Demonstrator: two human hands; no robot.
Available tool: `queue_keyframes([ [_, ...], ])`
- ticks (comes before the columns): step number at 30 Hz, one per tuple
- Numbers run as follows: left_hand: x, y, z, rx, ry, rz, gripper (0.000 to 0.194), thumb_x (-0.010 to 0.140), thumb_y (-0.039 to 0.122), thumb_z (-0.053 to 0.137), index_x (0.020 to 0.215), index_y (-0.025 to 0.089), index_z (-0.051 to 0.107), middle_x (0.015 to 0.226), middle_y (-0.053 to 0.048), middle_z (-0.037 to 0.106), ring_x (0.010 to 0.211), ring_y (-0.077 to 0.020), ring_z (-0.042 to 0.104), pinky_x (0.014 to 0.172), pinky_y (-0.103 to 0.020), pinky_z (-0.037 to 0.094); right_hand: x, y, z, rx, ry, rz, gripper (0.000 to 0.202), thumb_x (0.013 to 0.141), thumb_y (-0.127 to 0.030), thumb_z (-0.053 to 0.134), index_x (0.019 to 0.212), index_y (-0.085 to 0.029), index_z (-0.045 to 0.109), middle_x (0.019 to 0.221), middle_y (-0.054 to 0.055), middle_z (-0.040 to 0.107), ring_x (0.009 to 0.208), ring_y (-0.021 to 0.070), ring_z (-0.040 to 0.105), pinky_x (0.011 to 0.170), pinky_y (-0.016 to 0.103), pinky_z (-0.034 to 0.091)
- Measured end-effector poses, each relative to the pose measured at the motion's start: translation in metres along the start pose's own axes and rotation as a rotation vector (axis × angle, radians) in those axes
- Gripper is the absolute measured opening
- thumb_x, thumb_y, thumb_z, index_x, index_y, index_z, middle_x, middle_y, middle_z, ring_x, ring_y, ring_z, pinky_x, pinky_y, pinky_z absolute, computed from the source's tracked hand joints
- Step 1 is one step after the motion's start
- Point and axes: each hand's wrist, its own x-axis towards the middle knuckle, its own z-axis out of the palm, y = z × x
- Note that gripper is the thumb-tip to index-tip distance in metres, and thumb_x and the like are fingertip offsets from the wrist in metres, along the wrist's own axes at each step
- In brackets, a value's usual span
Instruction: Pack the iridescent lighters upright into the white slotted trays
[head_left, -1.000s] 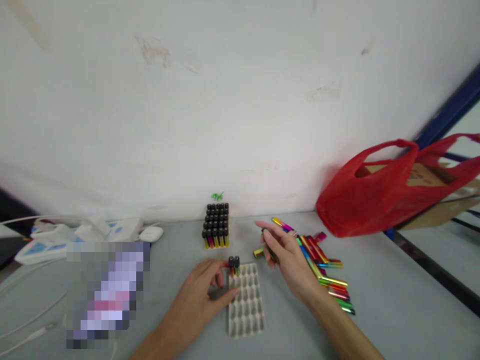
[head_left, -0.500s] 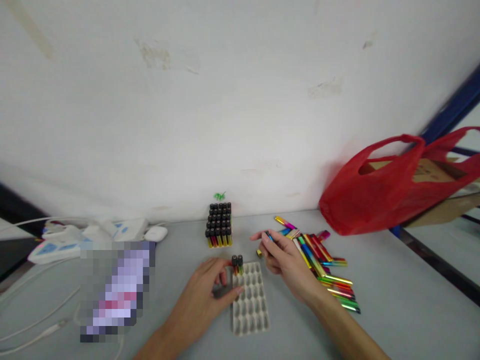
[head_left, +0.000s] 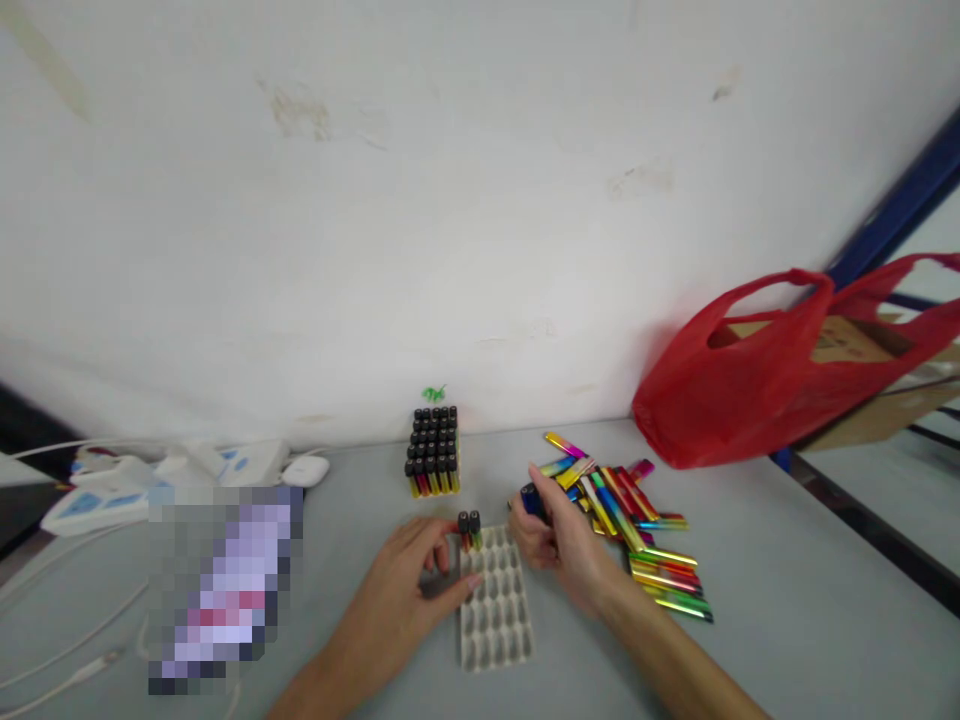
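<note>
Right now my left hand (head_left: 409, 585) rests flat and loosely open on the desk (head_left: 780, 620), its fingertips touching the left edge of the tray (head_left: 496, 610) to steady it. My right hand (head_left: 559, 540) is closed around a dark lighter (head_left: 529, 497), held just right of the tray's far end. Two lighters (head_left: 469, 528) stand upright in the tray's far-left corner; every other pocket I can see is bare. Right of the tray, close behind my right hand, lies the loose pile (head_left: 637, 530) of coloured lighters. Beyond the tray, near the wall, stands a full block (head_left: 433, 452) of upright lighters. Far right of the tray sits a red bag (head_left: 735, 385).

My worry is the pair already standing: they are tall and narrow, and a knuckle or the held lighter brushing them could tip them over. The tray looks light, so if my left hand lifts off, a push from the right could slide it. My right forearm also lies near the pile and could scatter it.
</note>
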Motion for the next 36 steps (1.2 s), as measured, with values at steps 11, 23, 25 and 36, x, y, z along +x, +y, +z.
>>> queue_keyframes([
  [11,0.000,0.002,0.000,0.002,-0.003,-0.006,0.021,0.094,0.037,0.084,0.101,0.024,0.070,0.089,-0.001,0.068,0.087,-0.0266,0.066,0.081,-0.035,0.051,-0.001,0.010,0.010,0.054,0.014,-0.008,0.067,0.090,-0.079,0.065,0.058,-0.028,0.034,0.053,-0.011,0.021,0.048,0.0095,0.012,0.048,0.031,0.009],
  [23,0.000,0.003,-0.002,0.000,0.003,0.001,0.020,0.094,0.039,0.083,0.103,0.025,0.072,0.089,-0.001,0.070,0.087,-0.0270,0.068,0.079,-0.035,0.053,-0.002,0.010,0.012,0.000,0.069,-0.045,0.062,0.089,-0.075,0.065,0.060,-0.028,0.036,0.052,-0.011,0.024,0.047,0.0088,0.013,0.047,0.031,0.008],
  [25,0.000,0.003,-0.002,0.000,0.000,-0.006,0.021,0.093,0.040,0.084,0.101,0.025,0.071,0.089,-0.001,0.070,0.087,-0.0273,0.068,0.079,-0.035,0.052,-0.001,0.011,0.012,-0.009,0.073,-0.048,0.062,0.090,-0.075,0.064,0.060,-0.028,0.036,0.052,-0.011,0.024,0.047,0.0088,0.013,0.047,0.031,0.008],
  [36,-0.001,0.000,0.000,-0.008,0.010,-0.004,0.023,0.094,0.042,0.084,0.102,0.025,0.072,0.090,-0.002,0.070,0.087,-0.0270,0.067,0.080,-0.035,0.053,0.000,0.015,0.011,-0.096,0.117,-0.039,0.068,0.092,-0.082,0.061,0.059,-0.028,0.037,0.053,-0.010,0.024,0.048,0.0102,0.016,0.049,0.032,0.010],
])
